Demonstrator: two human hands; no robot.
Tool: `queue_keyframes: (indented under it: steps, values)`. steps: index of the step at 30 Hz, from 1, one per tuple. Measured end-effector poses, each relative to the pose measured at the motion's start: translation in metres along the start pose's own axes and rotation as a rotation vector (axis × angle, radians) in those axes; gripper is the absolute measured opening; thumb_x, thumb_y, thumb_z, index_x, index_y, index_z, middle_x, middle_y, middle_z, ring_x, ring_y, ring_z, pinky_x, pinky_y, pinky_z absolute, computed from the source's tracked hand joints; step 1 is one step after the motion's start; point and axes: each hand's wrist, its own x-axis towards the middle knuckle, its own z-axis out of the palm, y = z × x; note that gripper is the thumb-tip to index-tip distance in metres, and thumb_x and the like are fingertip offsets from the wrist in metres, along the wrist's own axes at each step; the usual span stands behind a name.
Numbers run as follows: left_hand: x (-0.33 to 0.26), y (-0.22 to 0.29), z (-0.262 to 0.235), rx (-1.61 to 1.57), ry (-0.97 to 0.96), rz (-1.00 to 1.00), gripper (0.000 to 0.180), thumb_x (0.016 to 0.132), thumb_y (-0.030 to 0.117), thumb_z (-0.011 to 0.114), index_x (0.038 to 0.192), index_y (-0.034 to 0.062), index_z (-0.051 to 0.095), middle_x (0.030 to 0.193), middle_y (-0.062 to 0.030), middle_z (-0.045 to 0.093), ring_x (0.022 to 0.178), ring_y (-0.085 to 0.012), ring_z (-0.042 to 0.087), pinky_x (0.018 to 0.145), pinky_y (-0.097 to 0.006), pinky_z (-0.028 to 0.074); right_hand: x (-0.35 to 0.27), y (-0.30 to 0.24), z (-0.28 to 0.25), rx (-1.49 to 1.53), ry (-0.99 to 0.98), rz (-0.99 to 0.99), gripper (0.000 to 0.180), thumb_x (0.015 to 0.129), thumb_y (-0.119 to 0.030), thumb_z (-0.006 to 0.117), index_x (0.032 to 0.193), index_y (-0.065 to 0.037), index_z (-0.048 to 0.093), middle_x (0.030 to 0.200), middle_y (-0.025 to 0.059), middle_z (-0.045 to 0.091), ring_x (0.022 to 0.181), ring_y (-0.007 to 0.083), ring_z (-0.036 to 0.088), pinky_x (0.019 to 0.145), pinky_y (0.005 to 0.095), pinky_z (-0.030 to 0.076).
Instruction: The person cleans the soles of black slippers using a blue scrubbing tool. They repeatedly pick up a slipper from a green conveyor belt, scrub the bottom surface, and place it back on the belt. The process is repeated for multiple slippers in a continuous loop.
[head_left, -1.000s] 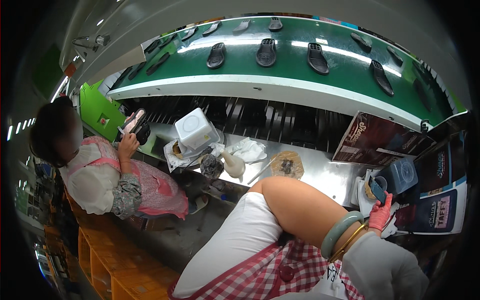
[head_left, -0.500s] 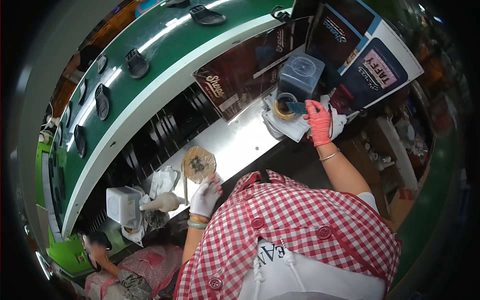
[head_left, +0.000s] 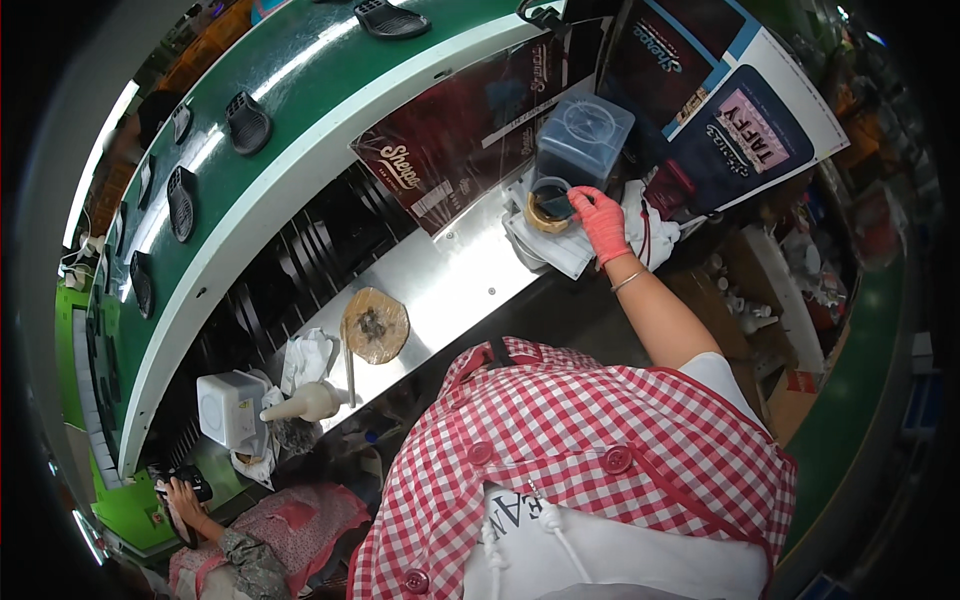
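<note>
My right hand (head_left: pixel 601 224), in a coral-red glove, reaches to the far right end of the metal shelf. Its fingers are closed at the rim of a small clear cup (head_left: pixel 549 184) beside a tan tape roll (head_left: pixel 545 222). Something dark shows at the fingertips and inside the cup, but I cannot make out what I hold. Just behind stands a clear lidded plastic box (head_left: pixel 583 138). White cloth (head_left: pixel 648 225) lies next to my hand. My left hand is out of view.
On the metal shelf (head_left: pixel 462 272) lie a round brown wrapped disc (head_left: pixel 376 325), a squeeze bottle (head_left: pixel 308 402) and a white box (head_left: pixel 232 412). Dark shoe soles (head_left: pixel 250 123) rest on the green conveyor (head_left: pixel 310 85). A co-worker's hand (head_left: pixel 188 503) holds a dark shoe at lower left.
My right hand has moved in to the cup; the flat dark-teal piece it held no longer shows clearly. My white-gloved left hand has left the view. The co-worker's hand has shifted.
</note>
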Motion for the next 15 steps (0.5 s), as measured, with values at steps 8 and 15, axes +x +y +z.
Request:
queue_keyframes:
  steps: [8, 15]
  values:
    - [0.011, 0.026, -0.001, 0.216, 0.147, 0.528, 0.027, 0.087, 0.023, 0.053, 0.100, 0.0012, 0.063, 0.086, -0.0087, 0.065, 0.074, -0.0158, 0.059, 0.070, -0.028, 0.047, -0.005, -0.010, -0.006, 0.079, -0.010, 0.129, 0.043, 0.079, -0.035, 0.069, 0.109, -0.006, 0.059, 0.092, 0.0031, 0.063, 0.070, 0.0115, 0.060, 0.058, 0.0242, 0.046]
    - [-0.067, 0.173, 0.009, -0.318, -0.160, 0.579, 0.025, 0.091, 0.018, 0.049, 0.106, -0.0004, 0.059, 0.077, -0.0020, 0.059, 0.059, -0.0069, 0.050, 0.053, -0.021, 0.041, -0.016, 0.000, -0.033, 0.387, 0.189, 0.163, 0.047, 0.081, -0.042, 0.065, 0.110, -0.005, 0.056, 0.095, 0.0031, 0.061, 0.059, 0.0111, 0.058, 0.052, 0.0216, 0.043]
